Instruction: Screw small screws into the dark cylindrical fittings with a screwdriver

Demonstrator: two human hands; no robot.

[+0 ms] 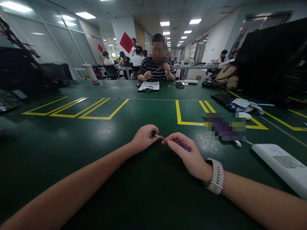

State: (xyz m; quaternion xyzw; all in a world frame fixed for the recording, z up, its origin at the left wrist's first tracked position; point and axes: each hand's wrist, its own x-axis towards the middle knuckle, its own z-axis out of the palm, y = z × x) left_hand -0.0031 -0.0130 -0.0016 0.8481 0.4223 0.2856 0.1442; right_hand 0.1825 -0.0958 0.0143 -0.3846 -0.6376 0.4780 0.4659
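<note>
My left hand [143,138] is wrapped round a small dark cylinder [153,134], whose round, silver-rimmed open end faces me. Most of its body is hidden in my palm, so its kind does not show. In my right hand [185,153] is a screwdriver [184,146] with a purple handle and a thin metal shaft. The fingers pinch it near the front of the handle. Its shaft points left, and the tip meets the open end of the cylinder; how deep it reaches I cannot tell. Both hands are just above the green table [107,198].
A white power strip or box [280,156] lies at the right, near a blurred purple item [223,126]. White-blue gloves [247,105] rest farther back. Across the table sits a person [155,68] behind a clipboard [148,86]. A pale tumbler [91,73] stands back left; yellow tape marks the tabletop.
</note>
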